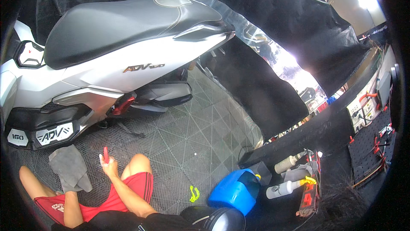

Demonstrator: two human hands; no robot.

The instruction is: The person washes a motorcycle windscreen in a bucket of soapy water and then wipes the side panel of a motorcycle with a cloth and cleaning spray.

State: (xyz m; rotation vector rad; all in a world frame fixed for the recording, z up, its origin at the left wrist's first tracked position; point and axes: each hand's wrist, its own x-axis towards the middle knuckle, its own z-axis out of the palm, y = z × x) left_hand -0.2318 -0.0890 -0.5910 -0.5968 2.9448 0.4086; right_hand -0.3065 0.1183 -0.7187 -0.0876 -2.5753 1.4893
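Observation:
A grey microfibre-like cloth (70, 168) covers my left hand and hangs from it; the fingers are hidden, and only the forearm shows below. My right hand (109, 164) holds a slim red object, too small to name surely (106, 154), pointing away from me. Both hands are over my lap, in front of a white and grey ADV scooter (105, 71). The nearest part is its black lower side with silver lettered footboard plates (55, 134). A red part (124, 105) shows under the body. Neither hand touches the scooter.
Grey ribbed tiles (205, 119) cover the floor. To the right are a yellow-green object (194, 194), a cut blue plastic container (233, 189), spray bottles (283, 189) in a rack and a black pegboard (368, 154). Black sheeting (256, 80) hangs behind the scooter.

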